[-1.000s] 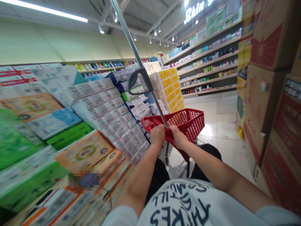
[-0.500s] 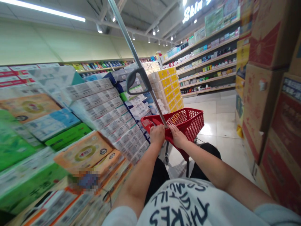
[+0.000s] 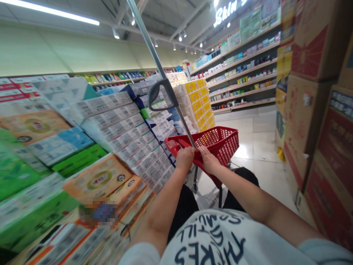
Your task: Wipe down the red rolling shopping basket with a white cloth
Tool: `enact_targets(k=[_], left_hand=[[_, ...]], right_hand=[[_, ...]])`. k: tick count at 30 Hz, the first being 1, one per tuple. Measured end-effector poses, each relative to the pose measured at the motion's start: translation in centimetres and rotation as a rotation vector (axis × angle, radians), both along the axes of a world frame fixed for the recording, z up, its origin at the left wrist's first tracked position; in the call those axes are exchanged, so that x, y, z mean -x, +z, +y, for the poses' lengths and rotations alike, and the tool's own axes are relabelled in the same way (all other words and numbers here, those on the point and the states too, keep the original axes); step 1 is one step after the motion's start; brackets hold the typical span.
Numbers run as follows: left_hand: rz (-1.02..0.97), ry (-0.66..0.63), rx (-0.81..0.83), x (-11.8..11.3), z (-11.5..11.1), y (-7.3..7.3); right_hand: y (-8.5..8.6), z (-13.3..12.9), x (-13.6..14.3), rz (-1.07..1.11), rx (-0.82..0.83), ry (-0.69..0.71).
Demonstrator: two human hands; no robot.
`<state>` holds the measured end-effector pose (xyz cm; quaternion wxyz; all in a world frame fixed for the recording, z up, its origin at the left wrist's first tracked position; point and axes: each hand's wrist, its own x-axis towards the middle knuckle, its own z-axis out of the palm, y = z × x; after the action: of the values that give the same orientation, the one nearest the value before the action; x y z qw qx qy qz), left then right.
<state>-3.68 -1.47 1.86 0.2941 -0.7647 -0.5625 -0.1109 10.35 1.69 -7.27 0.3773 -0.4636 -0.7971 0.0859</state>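
In front of me is a red plastic shopping cart (image 3: 231,147) with perforated sides and thin dark legs on casters. My left hand (image 3: 184,159) is closed around its near handle end. Beside it, to the right, my right hand (image 3: 209,159) rests closed over the same red rim, fingertips close to the foot of a metal pole (image 3: 186,127). The pole rises tilted to the upper left and carries a grey loop handle (image 3: 174,98). Where the pole joins the cart is hidden behind my hands. I see only red plastic and mesh inside the basket.
Stacked tissue packs (image 3: 121,132) line the left side, with orange packs (image 3: 102,178) nearest me. Yellow packs (image 3: 197,101) stand beyond. Cardboard cartons (image 3: 307,121) rise on the right. A tiled floor (image 3: 255,136) runs ahead to long product shelves (image 3: 245,75).
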Motion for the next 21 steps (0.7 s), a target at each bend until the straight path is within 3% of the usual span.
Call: enact_targets(k=[2, 4, 10, 16, 21], left_hand=[[0.073, -0.133, -0.079, 0.5, -0.7, -0.8], [0.084, -0.177, -0.121, 0.8, -1.1, -1.5], [-0.006, 0.052, -0.053, 0.0, 0.1, -0.7], [0.083, -0.102, -0.125, 0.2, -1.1, -1.3], [-0.067, -0.008, -0.078, -0.3, -0.5, -0.7]], right_hand=[[0.0, -0.1, -0.1, 0.007, 0.004, 0.001], [0.2, -0.2, -0.1, 0.007, 0.01, 0.006], [0.7, -0.6, -0.1, -0.021, 0.034, -0.01], [0.7, -0.7, -0.3, -0.02, 0.011, -0.008], [0.6, -0.6, -0.3, -0.011, 0.018, -0.014]])
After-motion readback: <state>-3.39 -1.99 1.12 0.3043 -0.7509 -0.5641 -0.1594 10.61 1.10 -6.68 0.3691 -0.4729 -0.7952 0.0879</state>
